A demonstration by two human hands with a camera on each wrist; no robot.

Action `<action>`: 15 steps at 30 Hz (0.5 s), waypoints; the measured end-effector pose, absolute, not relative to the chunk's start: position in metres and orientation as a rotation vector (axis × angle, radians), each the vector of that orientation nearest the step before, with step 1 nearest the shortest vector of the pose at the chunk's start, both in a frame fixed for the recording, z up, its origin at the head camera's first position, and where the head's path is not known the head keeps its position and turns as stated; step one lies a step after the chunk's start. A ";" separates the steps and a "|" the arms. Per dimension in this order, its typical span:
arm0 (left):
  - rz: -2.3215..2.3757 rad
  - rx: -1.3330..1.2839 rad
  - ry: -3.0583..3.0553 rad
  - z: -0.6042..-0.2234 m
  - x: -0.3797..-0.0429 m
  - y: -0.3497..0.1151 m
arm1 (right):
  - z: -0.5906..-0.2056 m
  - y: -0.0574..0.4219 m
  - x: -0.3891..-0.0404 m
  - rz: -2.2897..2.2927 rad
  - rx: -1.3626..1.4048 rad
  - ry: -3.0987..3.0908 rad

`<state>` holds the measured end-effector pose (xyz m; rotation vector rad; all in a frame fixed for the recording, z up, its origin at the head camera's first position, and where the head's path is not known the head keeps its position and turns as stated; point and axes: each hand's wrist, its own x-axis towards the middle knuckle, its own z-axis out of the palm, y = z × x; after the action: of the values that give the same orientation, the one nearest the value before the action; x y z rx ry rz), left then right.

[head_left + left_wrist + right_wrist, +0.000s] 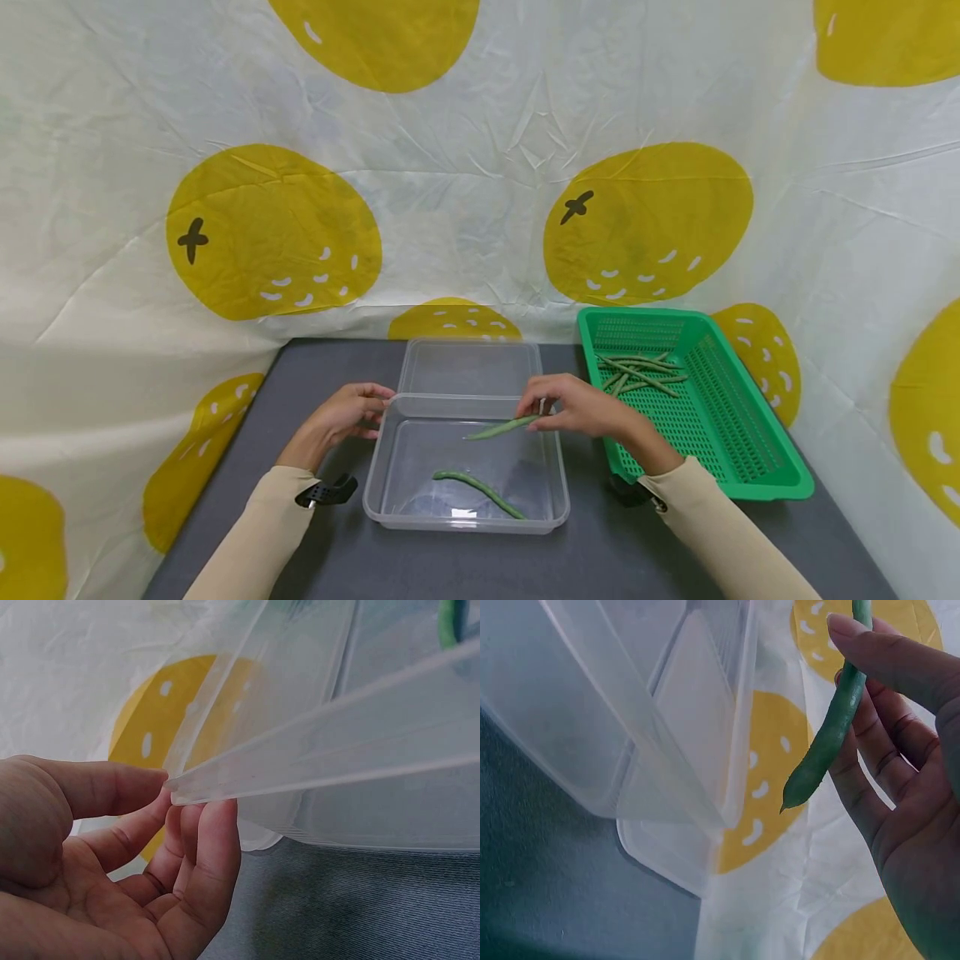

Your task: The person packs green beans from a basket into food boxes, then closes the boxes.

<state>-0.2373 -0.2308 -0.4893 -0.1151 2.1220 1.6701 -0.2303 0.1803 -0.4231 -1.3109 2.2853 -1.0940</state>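
Observation:
Between thumb and fingers, my right hand (573,405) pinches a green bean (501,429) over the far right part of a clear plastic container (467,525). The right wrist view shows the same bean (821,754) hanging with its pointed tip down. Another green bean (480,490) lies on the container's floor, towards the front. At the container's far left corner, my left hand (352,414) grips the rim; the left wrist view shows thumb and fingertips (221,817) pinching that corner.
On the right stands a green plastic basket (765,417) with several green beans (637,372) at its far left. A clear lid (471,364) lies behind the container on the grey table (600,558). A patterned cloth (465,225) hangs behind the table.

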 end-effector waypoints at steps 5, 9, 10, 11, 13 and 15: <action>1.675 -0.123 2.121 -0.489 -0.237 -0.231 | -0.427 0.172 -0.230 -1.074 -1.362 2.276; 1.673 -0.123 2.124 -0.489 -0.237 -0.230 | -0.432 0.166 -0.229 -1.062 -1.342 2.261; 1.673 -0.125 2.126 -0.489 -0.237 -0.230 | -0.434 0.165 -0.228 -1.063 -1.338 2.255; 1.670 -0.127 2.128 -0.489 -0.237 -0.230 | -0.435 0.164 -0.228 -1.062 -1.334 2.251; 1.666 -0.128 2.134 -0.489 -0.236 -0.230 | -0.437 0.161 -0.227 -1.060 -1.331 2.245; 1.661 -0.129 2.141 -0.489 -0.236 -0.229 | -0.437 0.159 -0.226 -1.055 -1.328 2.247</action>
<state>-0.2359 -0.2292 -0.4895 -0.1287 2.1411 1.6607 -0.2258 0.1590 -0.4369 -1.3278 2.2469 -1.0552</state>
